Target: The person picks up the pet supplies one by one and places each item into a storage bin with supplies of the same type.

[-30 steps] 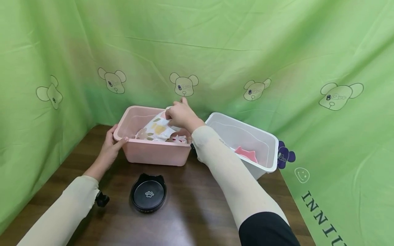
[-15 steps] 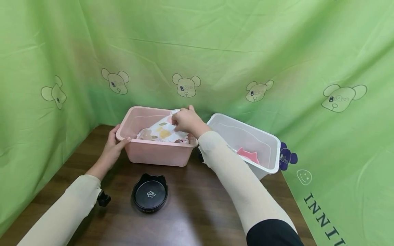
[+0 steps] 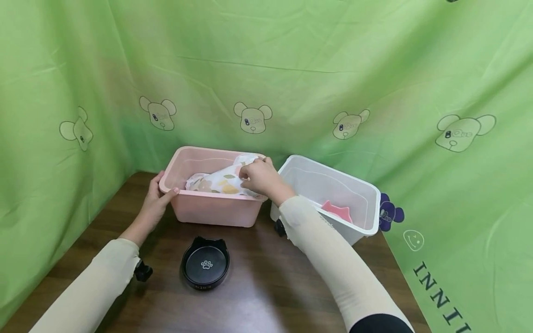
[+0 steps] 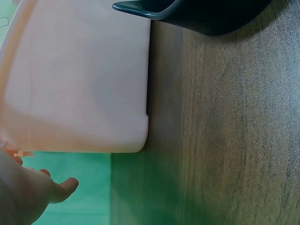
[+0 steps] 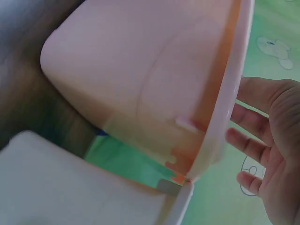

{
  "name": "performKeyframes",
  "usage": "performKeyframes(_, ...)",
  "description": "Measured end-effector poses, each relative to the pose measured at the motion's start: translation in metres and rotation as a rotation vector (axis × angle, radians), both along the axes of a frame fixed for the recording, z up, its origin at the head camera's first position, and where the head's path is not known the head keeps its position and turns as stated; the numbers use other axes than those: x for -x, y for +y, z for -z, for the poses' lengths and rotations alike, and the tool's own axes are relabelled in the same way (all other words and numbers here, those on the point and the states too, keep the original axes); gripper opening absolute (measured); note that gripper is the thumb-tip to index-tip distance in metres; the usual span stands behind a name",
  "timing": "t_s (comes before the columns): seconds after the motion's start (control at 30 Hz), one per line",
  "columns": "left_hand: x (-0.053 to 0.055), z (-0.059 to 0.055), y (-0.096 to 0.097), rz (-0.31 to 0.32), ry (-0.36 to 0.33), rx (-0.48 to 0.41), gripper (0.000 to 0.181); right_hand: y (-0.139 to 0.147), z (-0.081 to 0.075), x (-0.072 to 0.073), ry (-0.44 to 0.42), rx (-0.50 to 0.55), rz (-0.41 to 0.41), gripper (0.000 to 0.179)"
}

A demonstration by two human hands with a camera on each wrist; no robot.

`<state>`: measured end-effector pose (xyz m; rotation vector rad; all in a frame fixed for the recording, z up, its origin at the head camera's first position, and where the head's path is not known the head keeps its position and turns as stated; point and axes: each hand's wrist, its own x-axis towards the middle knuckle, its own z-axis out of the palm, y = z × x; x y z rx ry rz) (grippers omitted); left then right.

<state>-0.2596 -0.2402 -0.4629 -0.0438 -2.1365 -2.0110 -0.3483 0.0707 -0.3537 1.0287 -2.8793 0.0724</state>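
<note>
My left hand [image 3: 153, 206] holds the left end of the pink plastic bin [image 3: 216, 210], its thumb on the front rim and its fingers round the end wall. In the left wrist view that hand [image 4: 23, 192] shows only in part beside the bin. Over the bin's right end, my right hand [image 3: 264, 179] pinches a white cloth [image 3: 222, 180] printed with flowers and leaves, which lies spread inside the bin. The right wrist view has this hand [image 5: 276, 136] at the rim, its foremost fingertips hidden behind the wall.
A white bin [image 3: 341, 185] stands right beside the pink one, with a pink pointed-eared item [image 3: 337, 211] inside. In front, a black cat-eared bowl [image 3: 206, 264] with a paw print sits on the brown wooden table [image 3: 266, 282]. A green curtain [image 3: 291, 55] hangs behind.
My right hand has moved right and lower, drawing the cloth toward the pink bin's right end. A small red-and-white patterned thing seen there earlier is now covered. My left hand stays on the bin.
</note>
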Motion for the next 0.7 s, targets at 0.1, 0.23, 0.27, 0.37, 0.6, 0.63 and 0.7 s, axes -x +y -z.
performKeyframes(0.1,0.0,-0.001,0.001,-0.007,-0.005,0.012,0.083,0.004,0.002,-0.006,0.002,0.053,0.005,0.024)
performKeyframes(0.23,0.001,0.0,0.002,-0.012,-0.013,0.013,0.082,0.009,0.007,-0.012,0.009,0.127,0.006,0.024)
performKeyframes(0.27,0.002,0.0,0.003,-0.01,-0.015,0.008,0.081,0.011,0.008,-0.013,0.016,0.14,0.007,0.023)
performKeyframes(0.37,0.002,0.002,0.004,-0.006,-0.022,-0.011,0.081,0.017,0.013,-0.018,0.051,0.174,0.015,0.023)
performKeyframes(0.6,0.0,0.001,0.006,-0.017,-0.005,-0.064,0.079,0.031,0.018,-0.036,0.156,0.318,0.022,0.021)
performKeyframes(0.63,0.0,0.001,0.006,-0.019,-0.002,-0.068,0.079,0.033,0.019,-0.039,0.17,0.337,0.025,0.022)
performKeyframes(0.7,-0.001,0.0,0.005,-0.02,0.0,-0.072,0.078,0.037,0.021,-0.047,0.188,0.373,0.034,0.023)
